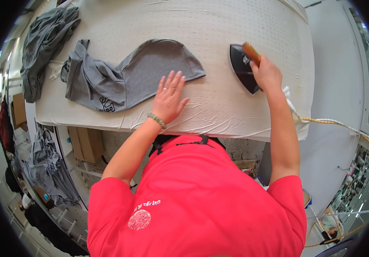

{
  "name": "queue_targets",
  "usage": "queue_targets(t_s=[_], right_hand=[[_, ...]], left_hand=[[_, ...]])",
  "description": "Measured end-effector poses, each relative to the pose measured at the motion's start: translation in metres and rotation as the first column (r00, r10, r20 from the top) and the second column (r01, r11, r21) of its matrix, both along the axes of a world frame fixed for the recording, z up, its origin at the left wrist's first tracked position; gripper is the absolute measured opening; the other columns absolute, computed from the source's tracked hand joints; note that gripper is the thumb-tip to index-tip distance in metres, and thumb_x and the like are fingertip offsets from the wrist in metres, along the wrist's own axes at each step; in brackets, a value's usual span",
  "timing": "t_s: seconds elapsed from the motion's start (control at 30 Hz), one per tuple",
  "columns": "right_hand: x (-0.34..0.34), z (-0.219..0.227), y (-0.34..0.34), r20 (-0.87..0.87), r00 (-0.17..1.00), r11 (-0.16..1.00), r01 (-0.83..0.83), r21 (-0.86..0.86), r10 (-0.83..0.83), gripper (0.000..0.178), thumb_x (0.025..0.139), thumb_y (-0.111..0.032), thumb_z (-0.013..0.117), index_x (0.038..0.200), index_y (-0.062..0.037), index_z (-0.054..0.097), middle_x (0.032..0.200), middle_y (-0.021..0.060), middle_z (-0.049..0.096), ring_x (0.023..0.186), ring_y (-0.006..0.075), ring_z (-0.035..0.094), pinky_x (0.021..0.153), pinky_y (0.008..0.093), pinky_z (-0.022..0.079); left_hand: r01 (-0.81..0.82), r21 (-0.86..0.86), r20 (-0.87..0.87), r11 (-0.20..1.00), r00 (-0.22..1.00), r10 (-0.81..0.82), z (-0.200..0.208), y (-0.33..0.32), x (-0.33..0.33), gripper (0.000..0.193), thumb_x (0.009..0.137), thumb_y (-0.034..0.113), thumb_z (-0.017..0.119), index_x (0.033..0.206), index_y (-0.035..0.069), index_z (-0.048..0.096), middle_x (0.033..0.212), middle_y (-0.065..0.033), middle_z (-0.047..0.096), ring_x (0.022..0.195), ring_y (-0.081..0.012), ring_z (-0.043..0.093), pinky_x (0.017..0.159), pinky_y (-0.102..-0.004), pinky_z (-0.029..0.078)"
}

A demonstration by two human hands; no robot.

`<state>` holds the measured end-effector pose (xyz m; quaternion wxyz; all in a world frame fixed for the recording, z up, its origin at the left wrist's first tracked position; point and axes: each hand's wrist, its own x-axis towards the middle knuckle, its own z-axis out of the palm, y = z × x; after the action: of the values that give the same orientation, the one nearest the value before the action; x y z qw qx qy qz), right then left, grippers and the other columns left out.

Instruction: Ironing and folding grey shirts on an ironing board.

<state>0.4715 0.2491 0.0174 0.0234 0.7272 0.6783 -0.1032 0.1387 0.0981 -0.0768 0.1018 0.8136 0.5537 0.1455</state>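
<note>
A grey garment [150, 64] lies across the padded table, its right part spread flat and its left part bunched in folds, with dark lettering near the lower edge. My left hand [170, 97] rests on the garment's near edge with fingers stretched out; a ring and a beaded bracelet show on it. To the right, apart from the cloth, my right hand [266, 75] is wrapped round the wooden handle of an iron [241, 64]. The iron's dark, pointed plate sits over the table cover. My palm hides part of the handle.
The table [184, 21] has a wrinkled pale cover. More grey garments [49, 45] lie heaped at its far left, and others [49, 167] hang below on the left. A cord [325, 121] runs from the iron's side off to the right. Cardboard boxes [86, 143] stand under the table.
</note>
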Motion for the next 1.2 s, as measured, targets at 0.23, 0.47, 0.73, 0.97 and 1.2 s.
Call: queue_targets(t_s=[0.23, 0.47, 0.73, 0.97, 1.2], right_hand=[[-0.024, 0.013, -0.060, -0.195, 0.981, 0.926, -0.067, -0.371, -0.007, 0.033, 0.096, -0.033, 0.072, 0.121, -0.0119, 0.072, 0.102, 0.0183, 0.077, 0.099, 0.0398, 0.073, 0.083, 0.0491, 0.056], [-0.096, 0.025, -0.054, -0.227, 0.964, 0.950, -0.195, -0.245, 0.139, 0.034, 0.095, -0.032, 0.074, 0.120, -0.0100, 0.073, 0.103, 0.0204, 0.076, 0.099, 0.0407, 0.072, 0.084, 0.0484, 0.056], [-0.208, 0.014, -0.058, -0.178, 0.906, 0.823, -0.423, -0.379, 0.383, 0.036, 0.094, -0.036, 0.074, 0.113, -0.0051, 0.070, 0.101, 0.0210, 0.076, 0.098, 0.0427, 0.072, 0.085, 0.0518, 0.056], [-0.316, 0.002, -0.116, -0.300, 0.796, 0.665, -0.605, -0.438, 0.526, 0.045, 0.087, -0.029, 0.074, 0.112, 0.0046, 0.059, 0.089, 0.0244, 0.075, 0.085, 0.0444, 0.074, 0.077, 0.0547, 0.058], [-0.263, 0.022, -0.107, -0.246, 0.969, 0.930, -0.066, -0.362, -0.027, 0.061, 0.091, -0.042, 0.078, 0.133, -0.0019, 0.060, 0.105, 0.0234, 0.076, 0.099, 0.0431, 0.073, 0.085, 0.0491, 0.057]], left_hand=[[-0.058, 0.006, 0.029, 0.998, 0.998, 0.058, 0.003, -0.013, -0.013, 0.078, 0.096, 0.041, 0.068, 0.158, 0.001, 0.043, 0.168, -0.0166, 0.037, 0.158, -0.0335, 0.031, 0.130, -0.0530, 0.019], [0.057, -0.020, 0.073, 0.998, 0.996, -0.056, -0.014, -0.019, -0.017, 0.075, 0.098, 0.040, 0.066, 0.158, 0.001, 0.044, 0.167, -0.0161, 0.039, 0.158, -0.0326, 0.032, 0.129, -0.0526, 0.021], [-0.082, -0.085, 0.036, 0.993, 0.996, 0.085, 0.019, -0.105, -0.124, 0.061, 0.098, 0.032, 0.067, 0.150, 0.003, 0.053, 0.160, -0.0163, 0.049, 0.151, -0.0324, 0.042, 0.127, -0.0518, 0.026], [-0.345, 0.106, 0.343, 0.932, 0.893, 0.292, 0.064, -0.032, -0.225, 0.037, 0.096, 0.005, 0.067, 0.133, 0.004, 0.065, 0.121, -0.0164, 0.072, 0.116, -0.0375, 0.068, 0.102, -0.0465, 0.053], [-0.200, -0.125, 0.255, 0.972, 0.940, 0.226, 0.036, 0.117, -0.231, 0.023, 0.101, 0.021, 0.067, 0.116, 0.003, 0.069, 0.114, -0.0172, 0.073, 0.101, -0.0369, 0.071, 0.084, -0.0439, 0.056]])
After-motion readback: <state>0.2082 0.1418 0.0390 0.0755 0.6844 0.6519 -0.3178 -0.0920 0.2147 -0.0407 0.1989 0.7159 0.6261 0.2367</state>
